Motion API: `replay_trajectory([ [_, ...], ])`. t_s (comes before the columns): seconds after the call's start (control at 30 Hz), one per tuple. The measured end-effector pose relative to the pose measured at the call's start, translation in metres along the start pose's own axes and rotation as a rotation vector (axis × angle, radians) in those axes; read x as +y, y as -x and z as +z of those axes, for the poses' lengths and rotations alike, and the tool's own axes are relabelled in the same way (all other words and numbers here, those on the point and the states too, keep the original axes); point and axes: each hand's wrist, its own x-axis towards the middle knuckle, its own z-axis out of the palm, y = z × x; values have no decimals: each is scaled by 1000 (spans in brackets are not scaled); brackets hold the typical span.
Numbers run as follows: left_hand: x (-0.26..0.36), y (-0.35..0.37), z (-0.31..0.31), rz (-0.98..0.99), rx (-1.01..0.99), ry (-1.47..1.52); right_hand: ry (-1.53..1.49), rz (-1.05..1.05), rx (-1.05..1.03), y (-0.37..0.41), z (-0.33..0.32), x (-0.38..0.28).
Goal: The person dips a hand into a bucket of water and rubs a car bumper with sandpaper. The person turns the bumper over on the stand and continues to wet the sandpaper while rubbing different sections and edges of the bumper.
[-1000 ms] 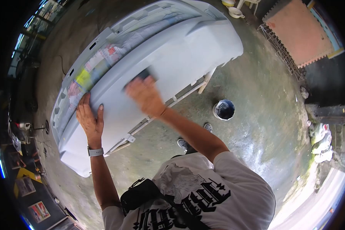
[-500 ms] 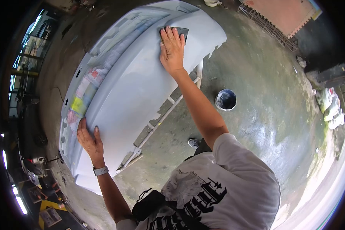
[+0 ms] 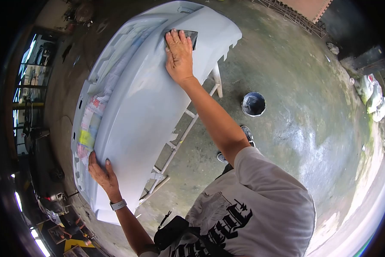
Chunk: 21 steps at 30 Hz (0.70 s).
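A pale grey car bumper (image 3: 145, 107) stretches diagonally across the view. Near its upper end, my right hand (image 3: 179, 55) lies over a dark sheet that looks like sandpaper (image 3: 193, 38), pressing it flat on the painted surface. The sheet's right edge shows past my fingers; the rest is under the hand. Lower down, my left hand (image 3: 103, 174) rests on the bumper's left edge with fingers and thumb apart, holding nothing. Plastic wrapping and coloured paper (image 3: 89, 124) fill the bumper's recessed opening just above it.
A pale tubular stand (image 3: 184, 139) supports the bumper. On the wet concrete floor (image 3: 282, 145) a dark bucket (image 3: 253, 104) stands to the right, near my shoes (image 3: 247, 132). White bags (image 3: 374, 98) lie at the far right, and a metal rack (image 3: 293, 17) is at the top.
The view has turned slightly, so the bumper's upper end sits further left and its lower end further down. Both hands stay on it, the right still over the sandpaper. A second shoe shows.
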Motion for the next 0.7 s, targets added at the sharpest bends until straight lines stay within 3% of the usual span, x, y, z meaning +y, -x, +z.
replay_trajectory([
  [0.07, -4, -3, -1, 2, 4, -1, -17, -8, -17, 12, -8, 16],
  [0.17, -8, 0, -1, 30, 1, -18, -28, 293, 188, 49, -13, 62],
  [0.23, -3, -2, -1, 18, -3, -15, -41, 349, 233, 50, -6, 61],
  [0.33, -9, 1, 3, 33, 17, -16, -21, 81, 206, 19, 12, 19],
  [0.47, -3, -1, 0, -6, -14, 3, -60, -170, -113, 28, 12, -41],
  [0.57, -8, -1, 1, 38, 5, -15, -129, -172, -256, 96, -7, -24],
  [0.63, -3, -1, -2, 17, -12, -7, 61, 0, -202, 128, -12, 25],
  [0.7, -6, 1, -1, 19, -7, -9, 6, 151, 40, 110, -21, 50],
])
